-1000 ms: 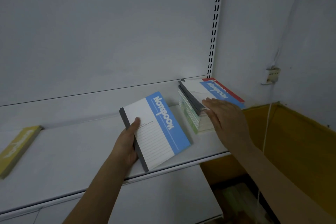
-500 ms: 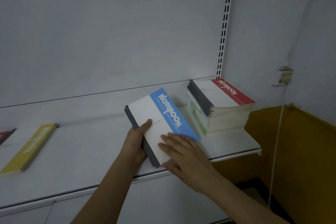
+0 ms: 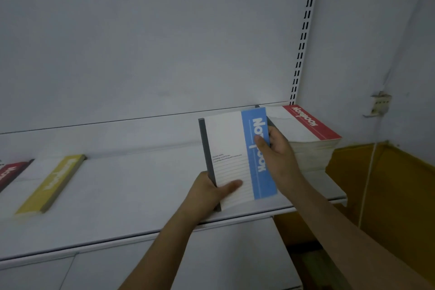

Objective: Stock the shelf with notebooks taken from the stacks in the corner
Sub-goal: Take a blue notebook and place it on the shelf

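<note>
Blue-banded notebook [image 3: 231, 158] sits mid-frame, just right of centre, held up over the white shelf [image 3: 131, 198] w/ both hands, cover facing the camera, dark spine on its left edge. Left hand [image 3: 208, 192] grips the lower-left corner: thumb lies across the front of the lined cover, other fingers curled behind the spine, out of sight. Right hand [image 3: 277, 155] pinches the right edge over the blue band, thumb on the front by the title, fingers wrapped round the back. Can't tell if the bottom edge touches the shelf. Stack of notebooks [image 3: 308, 141], red-banded one on top, sits right behind the right hand at the shelf's right end. Yellow notebook [image 3: 55, 182] and a red notebook [image 3: 11, 173] lie flat at lower left of frame.
</note>
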Motion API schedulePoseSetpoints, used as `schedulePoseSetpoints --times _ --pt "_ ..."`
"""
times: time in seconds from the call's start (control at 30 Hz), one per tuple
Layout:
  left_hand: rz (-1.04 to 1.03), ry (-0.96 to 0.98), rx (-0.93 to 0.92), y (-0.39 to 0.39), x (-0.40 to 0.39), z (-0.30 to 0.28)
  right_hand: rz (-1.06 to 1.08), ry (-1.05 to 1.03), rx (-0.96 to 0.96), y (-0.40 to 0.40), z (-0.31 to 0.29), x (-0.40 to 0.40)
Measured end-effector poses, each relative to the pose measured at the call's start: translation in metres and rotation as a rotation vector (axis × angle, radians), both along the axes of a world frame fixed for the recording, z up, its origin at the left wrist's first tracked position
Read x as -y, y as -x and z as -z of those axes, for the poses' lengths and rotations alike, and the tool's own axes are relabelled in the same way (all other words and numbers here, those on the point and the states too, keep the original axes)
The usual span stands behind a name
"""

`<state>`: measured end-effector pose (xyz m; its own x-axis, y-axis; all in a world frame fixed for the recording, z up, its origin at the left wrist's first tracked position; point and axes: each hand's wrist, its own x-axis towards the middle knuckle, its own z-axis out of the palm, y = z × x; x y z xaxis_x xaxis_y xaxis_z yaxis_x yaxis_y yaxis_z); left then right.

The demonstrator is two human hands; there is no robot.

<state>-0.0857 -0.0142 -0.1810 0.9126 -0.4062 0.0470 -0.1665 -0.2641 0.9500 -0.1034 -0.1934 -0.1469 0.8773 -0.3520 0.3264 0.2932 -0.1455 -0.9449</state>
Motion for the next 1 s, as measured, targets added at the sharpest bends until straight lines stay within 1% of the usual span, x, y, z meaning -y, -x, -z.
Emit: schedulePoseSetpoints --times 0.07,0.17,0.23,0.3,0.37,0.47,0.63,0.8,1.0 --pt "-0.059 -0.005 0.078 0.0 -0.009 -0.002 0.03 -0.001 0.01 -0.005 -0.003 -0.011" --pt "-0.155 -0.068 0.234 0.003 -0.036 0.001 0.108 -0.083 -0.012 -0.024 -0.004 -0.034" --pt "-0.176 -0.182 0.312 0.003 -0.063 0.005 0.12 -0.144 -0.043 -0.042 -0.003 -0.053" --pt "-0.226 -0.301 0.359 0.004 -0.094 0.007 0.091 -0.158 -0.083 -0.061 -0.002 -0.079" --pt "-0.297 -0.324 0.358 0.003 -0.129 0.007 0.022 -0.175 -0.119 -0.076 0.001 -0.111" --pt "-0.393 -0.287 0.315 0.004 -0.188 -0.001 -0.112 -0.174 -0.167 -0.092 0.003 -0.167" --pt "-0.526 -0.262 0.303 0.012 -0.292 -0.009 -0.285 -0.096 -0.218 -0.117 0.002 -0.266" --pt "-0.674 -0.327 0.305 0.012 -0.404 -0.013 -0.398 -0.063 -0.275 -0.138 -0.006 -0.375" --pt "-0.802 -0.367 0.248 0.005 -0.538 -0.023 -0.55 -0.01 -0.333 -0.157 -0.023 -0.508"
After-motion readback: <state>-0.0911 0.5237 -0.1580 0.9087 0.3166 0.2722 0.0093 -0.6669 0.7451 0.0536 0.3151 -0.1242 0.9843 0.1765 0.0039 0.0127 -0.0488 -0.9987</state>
